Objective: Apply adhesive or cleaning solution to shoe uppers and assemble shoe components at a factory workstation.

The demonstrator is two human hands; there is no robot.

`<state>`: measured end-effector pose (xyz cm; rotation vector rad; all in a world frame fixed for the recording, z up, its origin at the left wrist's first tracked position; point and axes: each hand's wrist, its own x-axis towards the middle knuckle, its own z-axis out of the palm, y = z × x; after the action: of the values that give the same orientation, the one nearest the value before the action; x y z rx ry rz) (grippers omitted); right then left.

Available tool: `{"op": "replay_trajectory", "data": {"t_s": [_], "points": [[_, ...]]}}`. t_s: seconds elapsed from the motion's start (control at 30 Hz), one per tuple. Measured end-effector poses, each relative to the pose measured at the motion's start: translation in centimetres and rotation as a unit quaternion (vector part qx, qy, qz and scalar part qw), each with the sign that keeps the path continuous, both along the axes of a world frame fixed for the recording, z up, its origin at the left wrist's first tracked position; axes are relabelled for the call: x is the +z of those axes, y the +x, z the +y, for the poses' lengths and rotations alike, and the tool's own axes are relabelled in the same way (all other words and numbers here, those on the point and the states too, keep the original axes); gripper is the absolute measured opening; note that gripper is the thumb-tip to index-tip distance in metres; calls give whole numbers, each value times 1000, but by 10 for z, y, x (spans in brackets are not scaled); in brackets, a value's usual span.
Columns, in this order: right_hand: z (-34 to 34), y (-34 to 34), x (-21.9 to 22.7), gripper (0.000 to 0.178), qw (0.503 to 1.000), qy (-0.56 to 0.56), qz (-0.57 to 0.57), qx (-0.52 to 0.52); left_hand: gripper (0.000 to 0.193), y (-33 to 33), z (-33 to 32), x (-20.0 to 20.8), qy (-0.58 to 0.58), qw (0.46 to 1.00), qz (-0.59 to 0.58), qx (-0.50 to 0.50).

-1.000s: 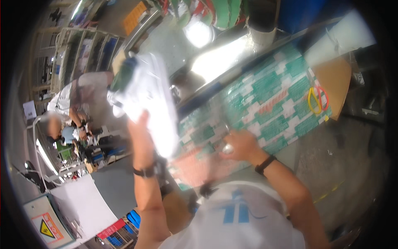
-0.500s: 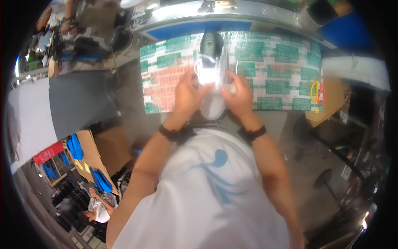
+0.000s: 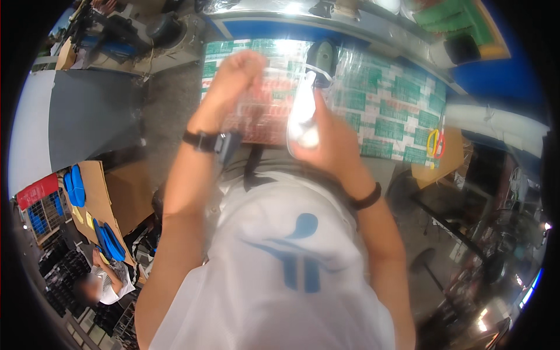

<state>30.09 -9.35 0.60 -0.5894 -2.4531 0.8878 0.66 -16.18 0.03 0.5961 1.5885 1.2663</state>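
A white lace-up sneaker [image 3: 302,108] with a dark inner lining lies on the table, its heel end pointing away from me and its toe toward me. My right hand [image 3: 331,140] is closed around the toe end and right side of the shoe. To the left, apart from the shoe, my left hand [image 3: 236,73] is raised over the table with its fingers curled together. Blur hides what, if anything, those fingers hold. A pale lace crosses the shoe's opening.
Under the shoe is a green, white and red printed table cover [image 3: 396,111] beneath clear plastic. Scissors [image 3: 435,143] with yellow and red handles lie at its right end. A grey panel [image 3: 96,122] stands left. Blue shoe-like pieces [image 3: 109,240] rest by cardboard, near another person [image 3: 111,283].
My left hand has let go of the shoe's side and moved up and left. My right hand has shifted over the toe, and the shoe has tilted slightly.
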Motion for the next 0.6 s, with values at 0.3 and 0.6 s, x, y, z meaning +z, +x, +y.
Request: {"op": "replay_trajectory", "data": {"t_s": [0.3, 0.6], "points": [[-3, -37, -1, 113, 979, 95, -179, -24, 71, 28, 64, 15, 149, 877, 372, -267], [-2, -32, 7, 99, 987, -143, -64, 37, 62, 20, 109, 4, 173, 859, 373, -305]]}}
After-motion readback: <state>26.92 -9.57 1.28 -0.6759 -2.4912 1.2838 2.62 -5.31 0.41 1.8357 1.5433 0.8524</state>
